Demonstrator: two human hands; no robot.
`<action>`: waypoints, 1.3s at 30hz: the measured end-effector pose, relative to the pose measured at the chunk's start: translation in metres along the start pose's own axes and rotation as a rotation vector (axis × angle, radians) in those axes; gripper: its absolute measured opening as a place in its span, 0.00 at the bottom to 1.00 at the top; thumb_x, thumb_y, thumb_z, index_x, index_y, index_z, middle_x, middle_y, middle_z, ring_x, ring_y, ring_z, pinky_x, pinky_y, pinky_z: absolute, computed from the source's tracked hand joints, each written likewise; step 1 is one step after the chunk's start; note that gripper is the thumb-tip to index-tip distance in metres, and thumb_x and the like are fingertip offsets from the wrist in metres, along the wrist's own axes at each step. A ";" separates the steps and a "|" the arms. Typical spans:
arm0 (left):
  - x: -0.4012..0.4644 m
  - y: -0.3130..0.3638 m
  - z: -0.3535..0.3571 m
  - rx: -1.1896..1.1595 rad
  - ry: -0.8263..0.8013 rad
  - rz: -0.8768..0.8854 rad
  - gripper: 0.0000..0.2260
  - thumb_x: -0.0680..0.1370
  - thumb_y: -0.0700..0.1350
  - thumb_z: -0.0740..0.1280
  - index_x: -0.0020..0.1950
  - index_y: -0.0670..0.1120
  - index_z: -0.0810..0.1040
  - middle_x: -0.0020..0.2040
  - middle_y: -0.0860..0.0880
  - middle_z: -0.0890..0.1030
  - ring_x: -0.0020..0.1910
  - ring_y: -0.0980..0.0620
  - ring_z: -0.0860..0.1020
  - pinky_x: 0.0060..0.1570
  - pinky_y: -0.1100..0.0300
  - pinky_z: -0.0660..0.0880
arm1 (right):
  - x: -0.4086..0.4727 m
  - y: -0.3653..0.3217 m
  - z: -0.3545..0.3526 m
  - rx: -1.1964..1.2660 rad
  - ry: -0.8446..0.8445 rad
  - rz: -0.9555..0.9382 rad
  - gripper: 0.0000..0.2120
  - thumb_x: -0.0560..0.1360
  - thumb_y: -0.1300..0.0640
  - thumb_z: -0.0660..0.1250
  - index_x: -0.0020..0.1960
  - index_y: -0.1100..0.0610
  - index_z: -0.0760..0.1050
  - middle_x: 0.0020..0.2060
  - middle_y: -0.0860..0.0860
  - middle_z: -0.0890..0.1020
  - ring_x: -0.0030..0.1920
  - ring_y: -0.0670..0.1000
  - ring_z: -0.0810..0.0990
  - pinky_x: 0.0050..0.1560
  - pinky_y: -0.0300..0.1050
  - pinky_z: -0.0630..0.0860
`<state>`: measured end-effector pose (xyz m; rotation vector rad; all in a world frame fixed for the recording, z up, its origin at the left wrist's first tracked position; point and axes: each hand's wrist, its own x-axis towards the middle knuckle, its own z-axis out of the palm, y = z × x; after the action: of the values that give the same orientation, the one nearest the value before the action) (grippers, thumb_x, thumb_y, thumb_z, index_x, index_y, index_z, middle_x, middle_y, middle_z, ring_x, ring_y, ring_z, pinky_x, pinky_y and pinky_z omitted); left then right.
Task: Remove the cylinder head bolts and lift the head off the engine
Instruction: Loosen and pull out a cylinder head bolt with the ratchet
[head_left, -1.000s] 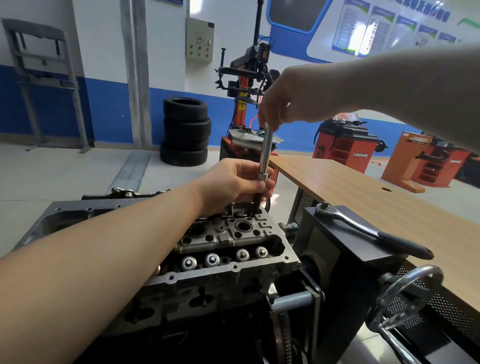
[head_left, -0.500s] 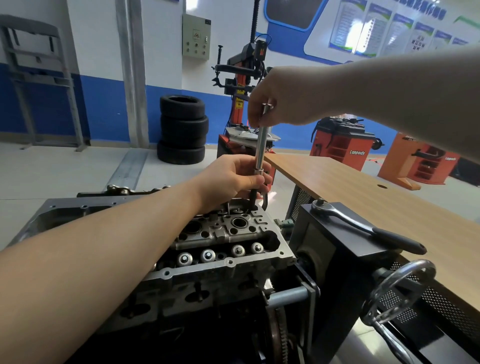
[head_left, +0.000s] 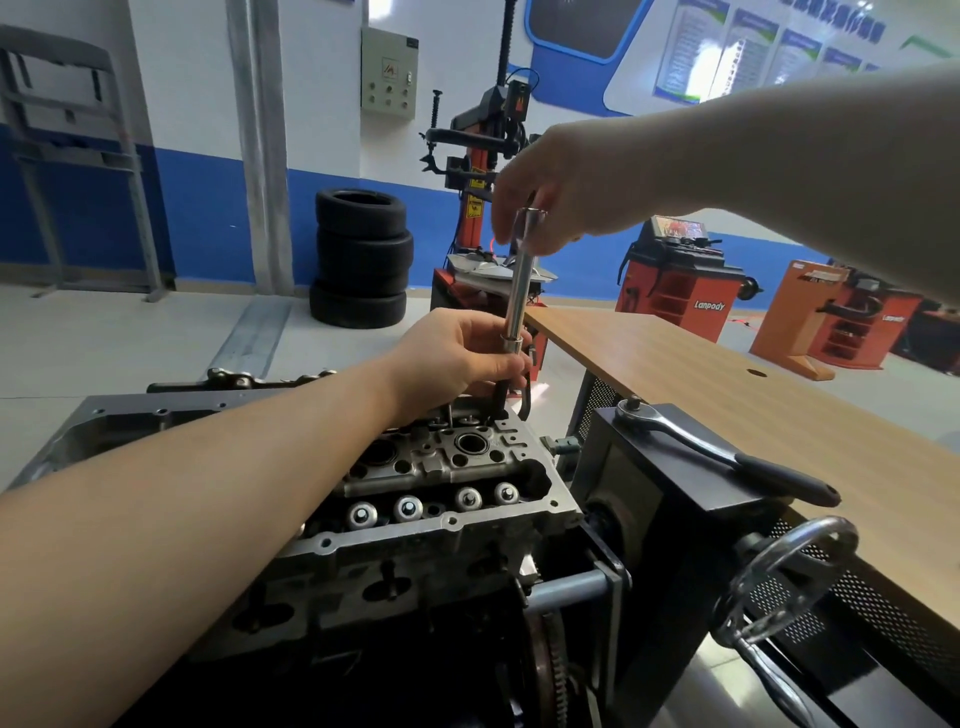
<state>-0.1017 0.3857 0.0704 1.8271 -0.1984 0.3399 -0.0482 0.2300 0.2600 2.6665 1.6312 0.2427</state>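
Observation:
The grey cylinder head (head_left: 441, 499) sits on the engine, held in a black stand. A long chrome extension bar (head_left: 521, 280) stands nearly upright over the head's far edge, with a dark bolt shank below it. My left hand (head_left: 462, 358) grips the bar's lower end and the shank just above the head. My right hand (head_left: 561, 202) pinches the bar's top end with its fingertips. The bolt's lower tip is hidden behind the head casting.
A ratchet wrench (head_left: 727, 452) lies on the black stand box (head_left: 675, 519) to the right. A chrome handwheel (head_left: 789, 577) sticks out at lower right. A wooden table (head_left: 753, 395) runs behind. Stacked tyres (head_left: 361, 260) and orange workshop machines (head_left: 675, 280) stand farther back.
The bar and bolt have risen a little out of the head. My right hand has loosened from a fuller grip to fingertips at the bar's top. My left hand stays on the lower end.

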 end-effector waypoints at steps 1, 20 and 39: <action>0.000 0.000 0.001 0.021 0.028 0.011 0.10 0.78 0.36 0.76 0.59 0.42 0.84 0.50 0.44 0.89 0.50 0.45 0.88 0.52 0.49 0.86 | 0.000 0.000 0.001 0.032 0.008 0.008 0.03 0.77 0.47 0.74 0.50 0.40 0.83 0.46 0.44 0.86 0.36 0.42 0.84 0.34 0.43 0.79; 0.002 -0.001 0.004 -0.005 0.039 0.008 0.14 0.78 0.41 0.77 0.62 0.45 0.82 0.52 0.45 0.89 0.52 0.46 0.88 0.56 0.53 0.85 | -0.004 0.001 0.004 -0.179 0.056 -0.007 0.07 0.80 0.53 0.68 0.47 0.43 0.81 0.41 0.44 0.84 0.45 0.52 0.84 0.45 0.51 0.82; 0.000 0.000 0.004 0.133 0.057 -0.002 0.12 0.76 0.39 0.78 0.59 0.45 0.83 0.49 0.48 0.89 0.50 0.49 0.88 0.58 0.48 0.85 | 0.005 0.008 0.007 -0.141 0.080 0.121 0.22 0.80 0.34 0.64 0.43 0.52 0.81 0.33 0.52 0.85 0.32 0.54 0.84 0.33 0.44 0.75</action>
<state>-0.1007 0.3821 0.0693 1.9460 -0.1375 0.4114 -0.0382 0.2311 0.2541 2.6830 1.4139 0.4534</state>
